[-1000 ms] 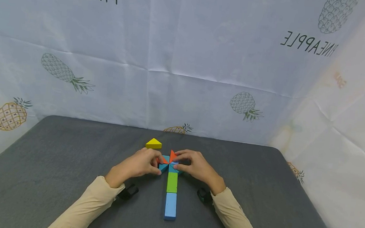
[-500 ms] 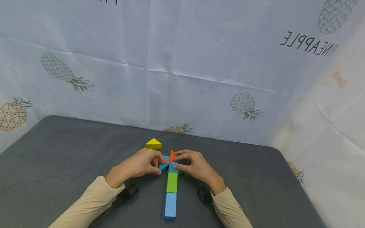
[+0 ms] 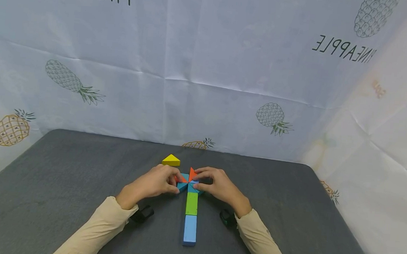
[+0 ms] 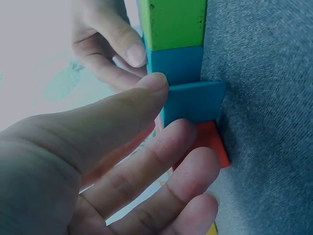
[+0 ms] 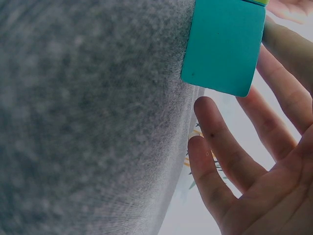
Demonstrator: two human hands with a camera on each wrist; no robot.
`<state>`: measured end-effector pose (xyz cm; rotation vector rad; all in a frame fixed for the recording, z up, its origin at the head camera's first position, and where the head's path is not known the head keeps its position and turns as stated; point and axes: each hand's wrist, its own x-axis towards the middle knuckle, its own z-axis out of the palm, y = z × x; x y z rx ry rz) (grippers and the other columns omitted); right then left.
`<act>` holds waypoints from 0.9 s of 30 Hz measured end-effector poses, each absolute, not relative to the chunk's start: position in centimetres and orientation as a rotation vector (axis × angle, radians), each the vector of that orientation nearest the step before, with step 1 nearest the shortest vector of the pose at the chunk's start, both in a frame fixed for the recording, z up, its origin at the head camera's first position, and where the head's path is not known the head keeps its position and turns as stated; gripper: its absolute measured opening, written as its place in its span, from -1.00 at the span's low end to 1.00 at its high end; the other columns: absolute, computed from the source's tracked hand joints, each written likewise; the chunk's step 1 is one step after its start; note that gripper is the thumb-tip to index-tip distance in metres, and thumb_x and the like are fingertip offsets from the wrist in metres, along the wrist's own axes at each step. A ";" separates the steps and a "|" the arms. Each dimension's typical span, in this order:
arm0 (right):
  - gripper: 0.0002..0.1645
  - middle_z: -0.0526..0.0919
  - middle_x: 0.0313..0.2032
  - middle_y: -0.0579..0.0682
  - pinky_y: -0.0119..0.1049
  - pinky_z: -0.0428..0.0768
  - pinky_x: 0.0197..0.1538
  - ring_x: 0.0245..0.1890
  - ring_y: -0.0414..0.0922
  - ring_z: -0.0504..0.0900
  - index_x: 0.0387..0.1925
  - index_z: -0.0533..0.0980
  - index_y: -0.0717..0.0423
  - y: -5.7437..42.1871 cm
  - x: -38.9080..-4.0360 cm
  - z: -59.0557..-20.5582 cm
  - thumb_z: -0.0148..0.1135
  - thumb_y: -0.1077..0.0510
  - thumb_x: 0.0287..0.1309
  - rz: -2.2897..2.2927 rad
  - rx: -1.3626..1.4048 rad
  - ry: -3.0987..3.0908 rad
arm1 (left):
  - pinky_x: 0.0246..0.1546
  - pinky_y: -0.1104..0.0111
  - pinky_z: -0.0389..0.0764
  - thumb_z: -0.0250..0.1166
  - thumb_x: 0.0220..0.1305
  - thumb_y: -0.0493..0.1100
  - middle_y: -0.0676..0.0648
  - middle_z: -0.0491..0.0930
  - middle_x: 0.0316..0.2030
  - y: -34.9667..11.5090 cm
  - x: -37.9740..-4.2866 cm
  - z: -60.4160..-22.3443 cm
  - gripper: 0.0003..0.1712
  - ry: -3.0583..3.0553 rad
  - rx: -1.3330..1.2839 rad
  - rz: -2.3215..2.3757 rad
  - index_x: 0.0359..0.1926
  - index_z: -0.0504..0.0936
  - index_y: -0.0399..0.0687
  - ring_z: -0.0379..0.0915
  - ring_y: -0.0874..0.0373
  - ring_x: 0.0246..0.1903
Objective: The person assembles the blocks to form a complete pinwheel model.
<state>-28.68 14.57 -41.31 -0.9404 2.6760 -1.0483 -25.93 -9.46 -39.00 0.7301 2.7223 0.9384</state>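
Observation:
Triangular blocks form a pinwheel on the dark table. My left hand (image 3: 153, 183) holds its left side, the thumb by a teal triangular block (image 3: 181, 186) and the fingers by a red one (image 4: 212, 142). From the other side, my right hand (image 3: 222, 187) spans the pinwheel's right part, its index finger by an upright red-orange triangular block (image 3: 192, 174) and its thumb by small blue and teal pieces. A teal block's face (image 5: 222, 46) shows beside the right fingers. Below the pinwheel run a green block (image 3: 192, 204) and a light blue block (image 3: 190, 229) in line. Fingers partly hide the pinwheel.
A yellow triangular block (image 3: 171, 160) lies beyond my left hand. The dark grey table (image 3: 274, 188) ends at a hanging pineapple-print cloth (image 3: 223, 53) behind it. Black straps with cameras sit on both wrists.

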 end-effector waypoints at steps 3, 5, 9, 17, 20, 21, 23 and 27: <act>-0.70 0.60 0.22 0.07 0.06 0.53 0.23 0.28 0.06 0.51 -0.04 0.71 0.03 14.6 -28.7 -41.3 0.37 0.06 0.21 -1.048 -0.939 2.675 | -0.43 0.44 0.55 0.47 0.13 -0.25 0.06 0.67 -0.48 -9.6 -25.9 -38.9 -0.74 2.729 0.745 0.953 -0.13 0.71 -0.20 0.50 0.30 -0.48; -0.70 0.60 0.22 0.08 0.06 0.53 0.23 0.28 0.07 0.51 -0.04 0.71 0.04 14.6 -28.7 -41.3 0.37 0.05 0.22 -1.048 -0.943 2.674 | -0.43 0.45 0.55 0.47 0.14 -0.25 0.06 0.68 -0.47 -9.6 -25.9 -38.8 -0.75 2.737 0.759 0.962 -0.14 0.71 -0.21 0.52 0.30 -0.47; -0.70 0.60 0.22 0.08 0.07 0.52 0.24 0.29 0.07 0.50 -0.04 0.71 0.04 14.6 -28.7 -41.4 0.37 0.05 0.22 -1.047 -0.942 2.674 | -0.44 0.47 0.55 0.46 0.14 -0.27 0.05 0.69 -0.44 -9.7 -26.0 -38.7 -0.77 2.750 0.790 0.977 -0.15 0.71 -0.19 0.53 0.31 -0.46; -0.71 0.61 0.20 0.09 0.08 0.52 0.24 0.28 0.09 0.51 -0.06 0.71 0.04 14.5 -28.7 -41.3 0.37 0.04 0.21 -1.045 -0.950 2.683 | -0.33 0.45 0.60 0.43 0.17 -0.27 0.02 0.70 -0.34 -9.9 -26.4 -38.8 -0.75 2.750 0.836 1.044 -0.11 0.67 -0.19 0.60 0.26 -0.34; -0.71 0.61 0.20 0.08 0.07 0.52 0.24 0.28 0.08 0.51 -0.06 0.71 0.03 14.5 -28.7 -41.3 0.38 0.04 0.21 -1.048 -0.942 2.682 | -0.31 0.45 0.60 0.42 0.18 -0.28 0.00 0.71 -0.32 -10.0 -26.4 -38.7 -0.71 2.752 0.871 1.065 -0.06 0.66 -0.22 0.61 0.25 -0.33; -0.71 0.61 0.20 0.09 0.08 0.52 0.24 0.27 0.08 0.51 -0.06 0.71 0.04 14.5 -28.7 -41.3 0.38 0.04 0.21 -1.048 -0.950 2.684 | -0.31 0.46 0.59 0.42 0.18 -0.28 0.00 0.71 -0.32 -10.0 -26.3 -38.7 -0.70 2.755 0.882 1.069 -0.05 0.65 -0.23 0.61 0.25 -0.33; -0.71 0.61 0.20 0.08 0.07 0.52 0.24 0.28 0.07 0.51 -0.06 0.71 0.04 14.5 -28.7 -41.4 0.38 0.05 0.20 -1.045 -0.944 2.685 | -0.31 0.46 0.58 0.41 0.20 -0.29 -0.01 0.71 -0.31 -10.0 -26.3 -38.6 -0.70 2.769 0.899 1.074 -0.03 0.65 -0.23 0.59 0.24 -0.34; -0.70 0.60 0.20 0.08 0.07 0.51 0.25 0.28 0.07 0.51 -0.05 0.71 0.04 14.6 -28.7 -41.4 0.38 0.05 0.20 -1.044 -0.943 2.686 | -0.26 0.41 0.60 0.39 0.22 -0.29 -0.03 0.71 -0.26 -10.0 -26.2 -38.5 -0.71 2.828 0.872 1.062 -0.01 0.66 -0.20 0.58 0.21 -0.31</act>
